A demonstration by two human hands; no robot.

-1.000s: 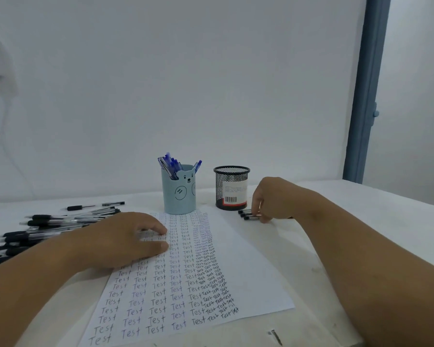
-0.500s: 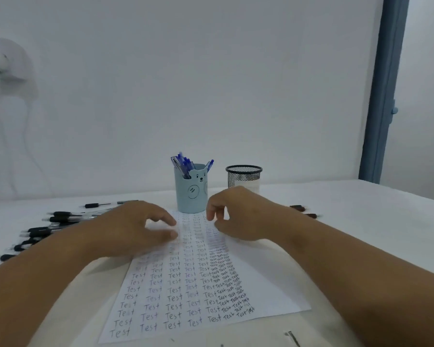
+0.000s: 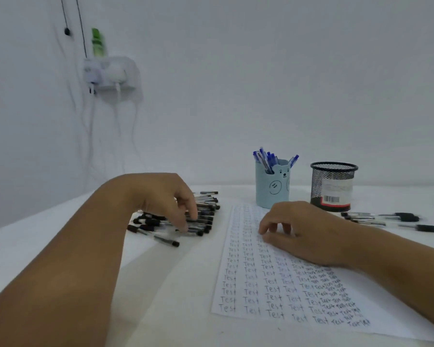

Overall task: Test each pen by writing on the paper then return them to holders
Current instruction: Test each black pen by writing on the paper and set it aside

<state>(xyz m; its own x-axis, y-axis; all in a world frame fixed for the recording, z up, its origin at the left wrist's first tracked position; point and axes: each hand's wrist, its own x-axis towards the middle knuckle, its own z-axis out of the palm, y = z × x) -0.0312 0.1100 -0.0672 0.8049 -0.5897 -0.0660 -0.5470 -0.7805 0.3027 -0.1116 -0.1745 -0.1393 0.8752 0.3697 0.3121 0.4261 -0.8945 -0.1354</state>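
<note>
The left hand reaches down into a pile of black pens lying on the white table, to the left of the paper. Its fingers point downward and touch the pens near the middle of the pile; whether they pinch 1 of them I cannot tell, since the fingertips blur into the barrels.

The right hand rests on the upper part of the paper, fingers loosely curled with their tips on the sheet, and it holds nothing. The 2 hands are apart, with the bare left margin of the paper and a strip of table between them.

The paper is covered in columns of the word "Test", larger at the near edge and crowded toward its right side. Just beyond its far edge stands a light blue cup with a bear face, holding blue pens upright. Beside it to the right stands a black mesh cup with a barcode label. A few more black pens lie on the table right of the mesh cup, beyond the right forearm.

On the wall at upper left hangs a white shelf with cables trailing from it.
</note>
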